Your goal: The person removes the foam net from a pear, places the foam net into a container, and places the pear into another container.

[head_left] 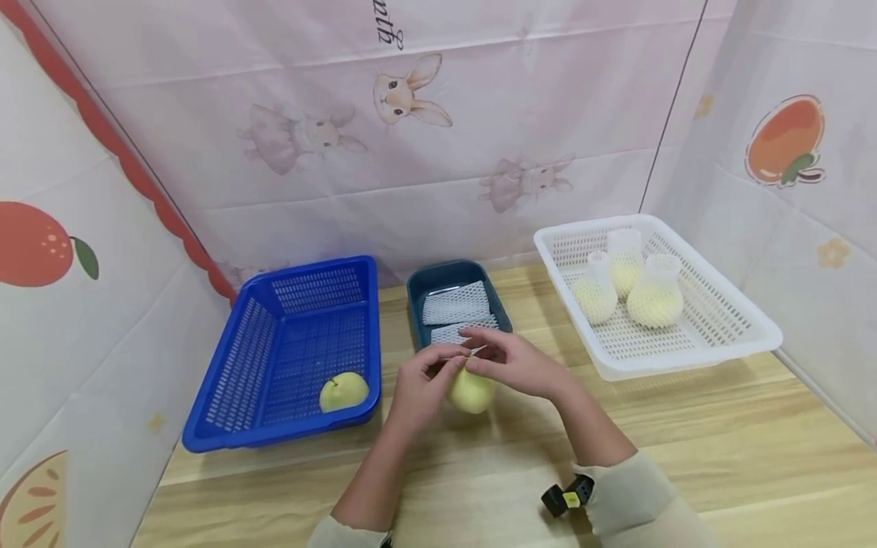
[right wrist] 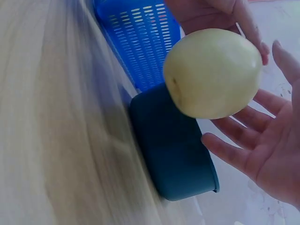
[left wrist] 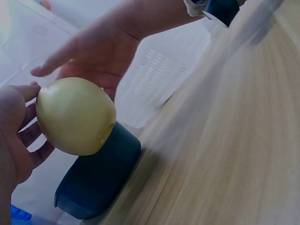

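Note:
A pale yellow pear [head_left: 473, 393] hangs above the table in front of the teal bin. My left hand [head_left: 419, 387] pinches it near the stem, thumb and fingers at its top. Beside it, my right hand [head_left: 518, 367] has its fingers spread loosely around the stem end; in the right wrist view those fingers [right wrist: 243, 131] look extended, and whether they touch the pear is hard to tell. The teal bin [head_left: 495, 293] holds white foam net sleeves [head_left: 457, 303], partly hidden behind the hands.
At left stands a blue basket [head_left: 256, 365] with one pear [head_left: 344, 391] in its near right corner. A white basket [head_left: 712, 293] at right contains several pears in foam nets [head_left: 655, 301]. Printed cloth walls [head_left: 438, 160] enclose the wooden table [head_left: 726, 449].

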A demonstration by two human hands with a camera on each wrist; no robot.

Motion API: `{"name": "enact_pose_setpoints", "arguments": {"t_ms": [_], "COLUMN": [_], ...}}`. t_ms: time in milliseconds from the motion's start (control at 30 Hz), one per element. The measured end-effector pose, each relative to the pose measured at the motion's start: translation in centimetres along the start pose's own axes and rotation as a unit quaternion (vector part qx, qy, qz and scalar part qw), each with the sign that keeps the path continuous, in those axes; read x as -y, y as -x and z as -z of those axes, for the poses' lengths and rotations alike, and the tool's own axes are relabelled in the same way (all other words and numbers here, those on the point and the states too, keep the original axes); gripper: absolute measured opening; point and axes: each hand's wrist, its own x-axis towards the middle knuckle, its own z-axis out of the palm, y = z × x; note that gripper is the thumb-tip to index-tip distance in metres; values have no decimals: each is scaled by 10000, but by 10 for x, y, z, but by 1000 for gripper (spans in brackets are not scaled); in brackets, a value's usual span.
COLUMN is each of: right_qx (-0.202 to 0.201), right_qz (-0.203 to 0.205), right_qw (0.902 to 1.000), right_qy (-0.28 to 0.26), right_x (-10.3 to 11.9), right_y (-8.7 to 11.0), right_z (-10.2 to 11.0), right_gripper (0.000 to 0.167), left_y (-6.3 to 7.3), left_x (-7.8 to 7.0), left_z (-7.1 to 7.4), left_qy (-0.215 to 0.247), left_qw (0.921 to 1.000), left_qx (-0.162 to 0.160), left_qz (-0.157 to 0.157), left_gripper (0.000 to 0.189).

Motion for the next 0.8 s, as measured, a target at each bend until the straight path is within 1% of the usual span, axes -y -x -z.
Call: {"name": "enact_pose_setpoints", "arguments": {"t_ms": [67, 167, 300, 400, 500, 600, 700, 800], "right_qx": [179, 293, 536, 676, 635, 513, 431, 363], "right_qz": [54, 68, 8, -32, -29, -27, -113, -163], "right_qw": [9998, 9991, 9984, 9977, 9980, 9985, 9986, 9986], "right_qy": [96, 310, 166, 18, 54, 173, 270, 343], "right_x": [-1, -1, -2, -3, -3, -3, -3, -3], "right_y": [-1, 0, 0, 0, -1, -1, -1, -1], "right_z": [-2, -5, -9, -11, -11, -11, -9, -8], "right_gripper": [62, 68, 69, 69, 70, 69, 69, 67], "left_y": [-1, -1, -2, -2, -2, -2, -3, -2], "left_x": [-1, -3, -3, -4, -3, -2, -2, -1], "left_z": [1, 3, 5, 5, 5, 4, 3, 2], "left_qy": [21, 16, -63, -122, -81, 54, 182, 210], "left_qw": [10000, 10000, 10000, 9999, 9999, 9998, 9995, 9995], "left_qx": [-10, -34, -36, -70, -144, -213, -255, -244], "left_qz": [-21, -54, -67, 6, 32, -2, -12, 1], "left_gripper": [12, 13, 13, 13, 12, 13, 18, 25]}}
